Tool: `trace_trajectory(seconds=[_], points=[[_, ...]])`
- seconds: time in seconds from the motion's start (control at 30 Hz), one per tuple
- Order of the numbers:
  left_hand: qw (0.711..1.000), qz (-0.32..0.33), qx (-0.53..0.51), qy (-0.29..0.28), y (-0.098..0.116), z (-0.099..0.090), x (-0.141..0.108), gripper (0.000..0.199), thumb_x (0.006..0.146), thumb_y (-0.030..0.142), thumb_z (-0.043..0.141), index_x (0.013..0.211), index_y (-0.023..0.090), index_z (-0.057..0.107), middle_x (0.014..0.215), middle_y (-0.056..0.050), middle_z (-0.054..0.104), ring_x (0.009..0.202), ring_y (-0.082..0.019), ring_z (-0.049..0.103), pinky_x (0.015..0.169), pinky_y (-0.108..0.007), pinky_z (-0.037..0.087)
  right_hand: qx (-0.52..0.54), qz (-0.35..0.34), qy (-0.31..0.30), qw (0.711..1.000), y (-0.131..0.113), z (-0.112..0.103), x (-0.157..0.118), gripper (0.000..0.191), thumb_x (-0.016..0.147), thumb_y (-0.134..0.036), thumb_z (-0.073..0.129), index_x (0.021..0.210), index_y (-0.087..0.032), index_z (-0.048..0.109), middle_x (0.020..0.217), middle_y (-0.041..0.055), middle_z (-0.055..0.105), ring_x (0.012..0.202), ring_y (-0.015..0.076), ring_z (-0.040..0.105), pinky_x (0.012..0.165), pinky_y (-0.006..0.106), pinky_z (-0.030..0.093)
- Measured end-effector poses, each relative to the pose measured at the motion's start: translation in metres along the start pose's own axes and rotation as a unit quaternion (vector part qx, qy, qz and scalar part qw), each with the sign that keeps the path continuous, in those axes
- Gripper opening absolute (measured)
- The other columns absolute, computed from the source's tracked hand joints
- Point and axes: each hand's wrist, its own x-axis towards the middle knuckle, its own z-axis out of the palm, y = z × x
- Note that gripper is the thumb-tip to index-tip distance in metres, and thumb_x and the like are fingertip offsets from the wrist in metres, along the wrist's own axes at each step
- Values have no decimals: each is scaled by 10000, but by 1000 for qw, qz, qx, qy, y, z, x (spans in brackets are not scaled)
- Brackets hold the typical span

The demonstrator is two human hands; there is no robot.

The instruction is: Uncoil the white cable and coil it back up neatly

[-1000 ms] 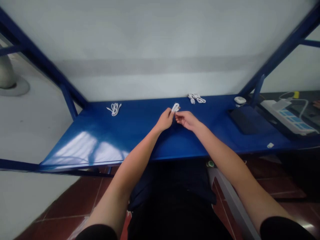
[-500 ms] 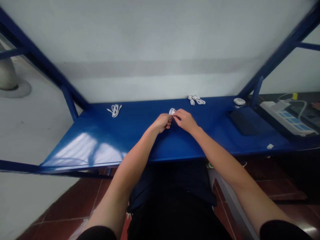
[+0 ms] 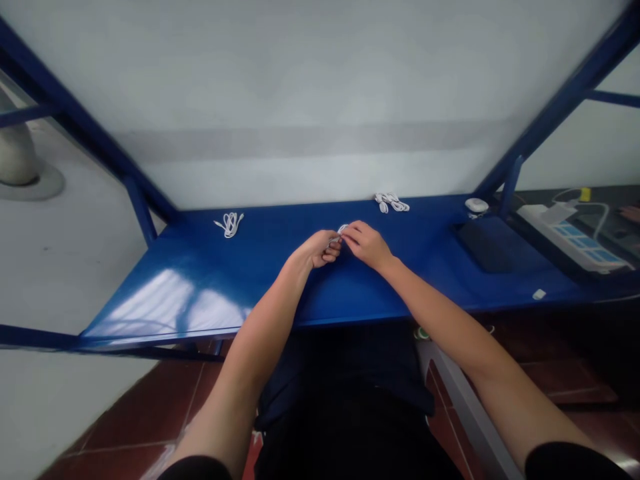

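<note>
White cable bundle point(image 3: 342, 229) pinched by left hand point(image 3: 315, 250) and right hand point(image 3: 365, 244), fingers together on it, above the blue steel bench point(image 3: 260, 267); handling it next called for a steady pinch.

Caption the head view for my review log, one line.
Left hand and right hand hold a white cable over a blue metal bench, with a coiled white cable and another beyond.

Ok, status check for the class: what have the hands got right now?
Left hand and right hand pinching small white cable between them. Coiled white cable left, second coiled white cable ahead, both apart on blue bench.
</note>
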Motion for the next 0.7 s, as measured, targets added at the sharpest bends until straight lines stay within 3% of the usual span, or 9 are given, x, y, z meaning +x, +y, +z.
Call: trace_trajectory(seconds=[0.33,0.5,0.7], points=[[1000,-6,11,20,0,2,-3,213,882,172,417,676,200,371,473,79,295,312,-25,202,289,-128,106,11,9,4,1000,0,-1,1,157,925,-234,505,912,-221,661,910,88,639,868,213,603,800,346,520],[999,5,18,34,-1,0,1,215,880,169,419,673,199,373,467,80,291,308,-24,202,292,-134,111,66,14,-4,998,2,2,-1,144,900,-208,520,896,-209,664,892,81,665,845,204,621,784,340,520],[997,17,60,49,-5,-3,7,222,876,151,432,664,197,381,476,74,299,315,-29,204,296,-141,116,113,37,-36,992,5,4,-3,105,848,-170,562,836,-189,664,781,43,643,664,155,588,636,276,485]])
